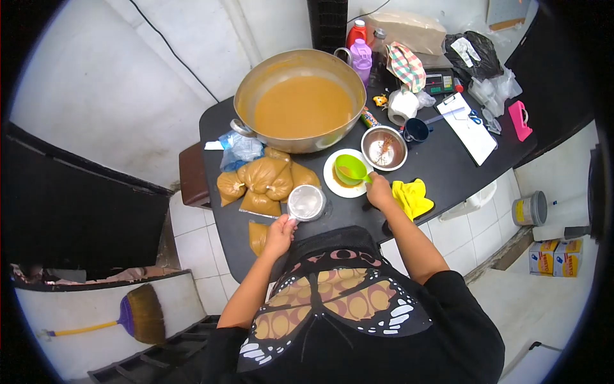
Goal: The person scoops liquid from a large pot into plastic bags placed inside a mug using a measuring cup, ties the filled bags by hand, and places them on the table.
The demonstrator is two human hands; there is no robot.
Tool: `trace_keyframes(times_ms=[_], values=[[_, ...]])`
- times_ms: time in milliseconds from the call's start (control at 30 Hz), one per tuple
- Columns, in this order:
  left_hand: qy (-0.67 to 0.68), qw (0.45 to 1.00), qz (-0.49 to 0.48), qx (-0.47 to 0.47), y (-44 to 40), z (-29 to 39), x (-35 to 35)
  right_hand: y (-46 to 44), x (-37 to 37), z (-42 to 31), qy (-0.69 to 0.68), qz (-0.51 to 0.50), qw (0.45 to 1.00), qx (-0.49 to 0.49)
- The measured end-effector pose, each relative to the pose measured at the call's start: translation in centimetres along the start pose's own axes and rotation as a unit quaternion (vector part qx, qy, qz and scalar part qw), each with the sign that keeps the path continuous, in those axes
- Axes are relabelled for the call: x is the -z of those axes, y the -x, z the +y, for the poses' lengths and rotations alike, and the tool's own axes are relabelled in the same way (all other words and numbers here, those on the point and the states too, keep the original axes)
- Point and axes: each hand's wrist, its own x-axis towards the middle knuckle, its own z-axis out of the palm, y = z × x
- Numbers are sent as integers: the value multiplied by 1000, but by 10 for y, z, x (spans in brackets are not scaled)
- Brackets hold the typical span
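Note:
My right hand (380, 191) is closed around the handle of a lime-green dipper (352, 168). The dipper sits over a white plate (329, 163) with brown liquid on it. Near the table's front edge, my left hand (279, 234) grips the handle of a clear plastic cup (306, 203), its inside pale and seemingly lined with a thin bag. Just beyond it lie several tied plastic bags of brown sauce (265, 176). Another sauce bag (258, 238) lies by my left wrist. A large metal pot (252, 70) of brown liquid stands at the back.
Right of the plate are a steel bowl (384, 168), a dark mug (416, 130) and a yellow cloth (411, 199). A clipboard (470, 137), scale (439, 82), tissue roll (402, 107) and bottles (361, 61) lie farther back. Left is a brown stool (193, 173).

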Motion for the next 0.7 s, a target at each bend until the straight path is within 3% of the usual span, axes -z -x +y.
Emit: trace_keyframes(times_ms=[100,300,333,500,667,700], values=[[11,1000,5,-16,4,2,15,4,18,-2,-39,-9,999,10],[22,996,52,-67,29,36,31,18,108,-26,-196,-124,971,49],[16,996,62,-68,32,41,35,15,128,-41,-255,-183,949,-28],[52,995,76,-47,44,69,50,-34,180,-91,-259,-164,950,60],[43,994,94,-44,45,82,66,-126,155,-146,-4,-61,970,235],[47,993,101,-39,45,83,69,-149,136,-155,46,-68,969,234]])
